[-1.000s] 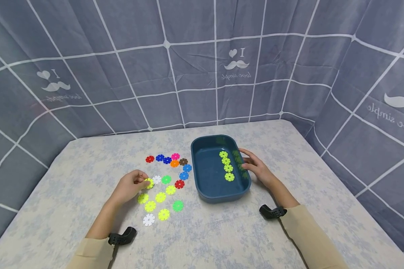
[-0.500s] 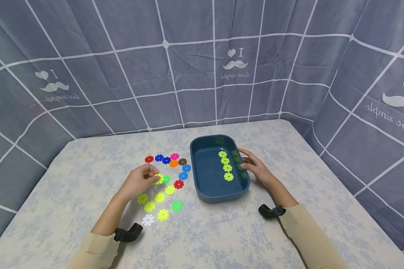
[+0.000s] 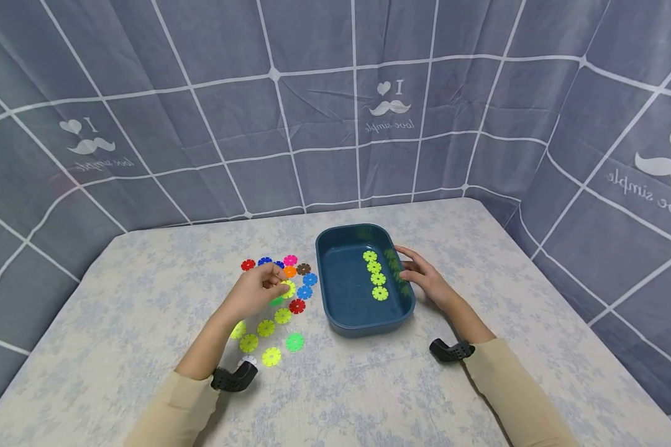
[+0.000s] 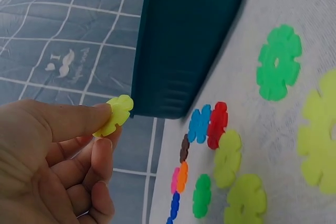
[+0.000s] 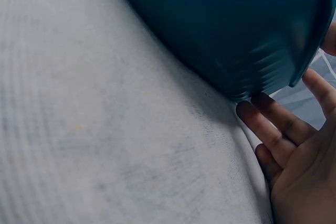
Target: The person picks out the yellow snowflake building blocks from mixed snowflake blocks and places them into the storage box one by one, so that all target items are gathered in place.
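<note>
My left hand (image 3: 254, 292) pinches a yellow interlocking snowflake disc (image 4: 120, 111) between thumb and fingers, above the loose discs and left of the dark teal plastic bin (image 3: 346, 310). In the left wrist view the disc is tilted, close to the bin's edge. At the bin's right side, my right hand (image 3: 433, 285) holds the wall, thumb over the rim and fingers against the outside (image 5: 273, 124). Inside the bin lies a line of several yellow discs (image 3: 378, 279). Part of the loose discs is hidden under my left hand and wrist.
Loose discs lie left of the bin: red (image 3: 297, 306), blue (image 3: 310, 279), brown (image 3: 304, 269), orange (image 3: 289, 271), pink (image 3: 290, 260), green (image 3: 294, 342) and several yellow (image 3: 271, 356). They rest on a patterned tablecloth (image 3: 369, 391). A grey curtain (image 3: 324, 112) stands behind the table.
My left hand has moved right and slightly away from me, carrying the yellow disc toward the bin. My right hand and the bin stay in place.
</note>
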Tool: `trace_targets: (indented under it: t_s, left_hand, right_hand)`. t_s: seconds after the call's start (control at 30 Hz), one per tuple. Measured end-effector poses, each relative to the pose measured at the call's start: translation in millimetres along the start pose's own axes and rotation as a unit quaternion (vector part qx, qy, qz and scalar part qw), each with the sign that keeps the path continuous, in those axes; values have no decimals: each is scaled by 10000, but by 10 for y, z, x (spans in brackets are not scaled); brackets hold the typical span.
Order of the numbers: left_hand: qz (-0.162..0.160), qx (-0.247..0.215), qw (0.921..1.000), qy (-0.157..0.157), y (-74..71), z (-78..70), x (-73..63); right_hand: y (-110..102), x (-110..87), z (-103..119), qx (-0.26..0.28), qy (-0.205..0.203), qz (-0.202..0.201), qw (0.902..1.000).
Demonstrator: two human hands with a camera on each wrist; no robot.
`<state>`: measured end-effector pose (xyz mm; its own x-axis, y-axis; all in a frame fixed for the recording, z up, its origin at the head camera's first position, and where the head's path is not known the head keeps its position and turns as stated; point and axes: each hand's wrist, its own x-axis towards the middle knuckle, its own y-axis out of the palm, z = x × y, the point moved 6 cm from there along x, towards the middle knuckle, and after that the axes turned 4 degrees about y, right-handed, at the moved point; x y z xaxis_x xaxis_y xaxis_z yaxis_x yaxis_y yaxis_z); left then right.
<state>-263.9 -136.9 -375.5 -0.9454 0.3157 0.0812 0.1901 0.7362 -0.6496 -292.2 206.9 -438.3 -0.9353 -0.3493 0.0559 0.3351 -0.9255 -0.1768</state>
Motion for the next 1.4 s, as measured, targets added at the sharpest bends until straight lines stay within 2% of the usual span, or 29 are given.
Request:
trace_targets:
  t_s: [0.37, 0.5, 0.93, 1.4]
  left_hand:
    - [220, -93, 9991, 351, 85, -244, 127]
    - [360, -241, 9982, 404, 148, -327, 175]
    - [501, -200, 9968, 593, 291, -511, 278]
    - [703, -345, 9919, 1004, 523, -768, 391]
  right_hand:
    - [-3, -1, 3, 27, -71, 9, 10000]
    - [-4, 0, -4, 27, -79, 9, 10000]
    - [6, 4, 15, 8, -65, 12, 10000]
    - [2, -1, 13, -107, -129, 7, 9999]
